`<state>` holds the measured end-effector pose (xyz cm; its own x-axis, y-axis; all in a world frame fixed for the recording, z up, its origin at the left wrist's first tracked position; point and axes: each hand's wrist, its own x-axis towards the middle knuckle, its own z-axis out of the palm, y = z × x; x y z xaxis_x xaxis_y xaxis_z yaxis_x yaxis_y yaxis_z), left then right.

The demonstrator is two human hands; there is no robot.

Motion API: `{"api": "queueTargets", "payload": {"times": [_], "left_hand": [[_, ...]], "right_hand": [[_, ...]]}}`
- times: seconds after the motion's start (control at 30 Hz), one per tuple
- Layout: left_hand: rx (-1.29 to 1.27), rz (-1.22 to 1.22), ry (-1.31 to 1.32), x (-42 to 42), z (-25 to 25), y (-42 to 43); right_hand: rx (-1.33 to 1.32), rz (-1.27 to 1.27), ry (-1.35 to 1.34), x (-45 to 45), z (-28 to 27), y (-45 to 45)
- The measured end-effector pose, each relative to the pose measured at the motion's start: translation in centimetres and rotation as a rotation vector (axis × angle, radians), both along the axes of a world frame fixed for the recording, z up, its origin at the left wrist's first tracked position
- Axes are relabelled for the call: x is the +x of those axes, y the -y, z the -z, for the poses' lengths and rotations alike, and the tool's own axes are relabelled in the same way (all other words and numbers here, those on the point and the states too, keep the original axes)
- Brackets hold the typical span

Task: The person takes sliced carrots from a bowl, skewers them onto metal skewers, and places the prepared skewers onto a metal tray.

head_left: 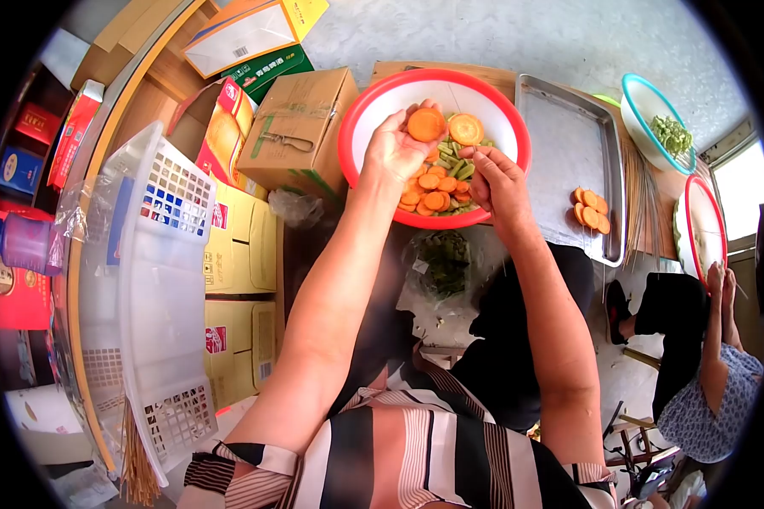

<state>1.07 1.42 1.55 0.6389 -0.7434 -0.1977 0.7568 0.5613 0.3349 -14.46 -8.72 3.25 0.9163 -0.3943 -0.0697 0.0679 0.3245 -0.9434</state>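
Over the red-rimmed white bowl [358, 161], my left hand [397, 144] holds an orange carrot slice [426, 125] in its fingers. My right hand [496, 180] is closed in a pinch just right of it, near a second, paler carrot slice [466, 130]; a thin line, perhaps a skewer, runs near the slices. Beneath both hands lie many carrot slices [434, 201] and green vegetable pieces [462, 169]. On the metal tray [560, 127] to the right sits a group of carrot slices [591, 210].
Left of the bowl stand a cardboard box [301, 119] with a knife [287, 141] on it and a white plastic basket [163, 297]. Thin sticks [645, 199] lie right of the tray. A co-worker's hands [721, 288] are at another red-rimmed bowl [706, 229].
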Motion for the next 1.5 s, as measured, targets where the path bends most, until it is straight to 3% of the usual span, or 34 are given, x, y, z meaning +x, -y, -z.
{"api": "queueTargets", "payload": {"times": [0.17,0.2,0.33,0.73,1.13,1.5], "left_hand": [[-0.033,-0.074,-0.124,0.5,-0.4,-1.0],[-0.140,-0.141,-0.162,1.6,0.5,-1.1],[-0.159,-0.220,-0.135,1.3,-0.4,-1.5],[-0.258,-0.243,-0.275,2.4,0.1,-1.2],[-0.253,-0.231,-0.061,1.8,-0.6,-1.0],[-0.241,-0.245,-0.036,1.9,-0.2,-0.8]], "right_hand": [[-0.050,-0.060,-0.016,-0.5,-0.6,-0.7],[-0.054,-0.068,-0.026,-0.6,-0.8,-0.9],[-0.085,-0.070,-0.046,-0.9,-1.2,-1.2],[-0.232,-0.192,-0.082,-1.6,-1.1,-2.1],[-0.306,-0.183,-0.185,-1.7,-1.6,-2.3],[-0.372,-0.179,-0.182,-1.8,-1.6,-2.3]]}}
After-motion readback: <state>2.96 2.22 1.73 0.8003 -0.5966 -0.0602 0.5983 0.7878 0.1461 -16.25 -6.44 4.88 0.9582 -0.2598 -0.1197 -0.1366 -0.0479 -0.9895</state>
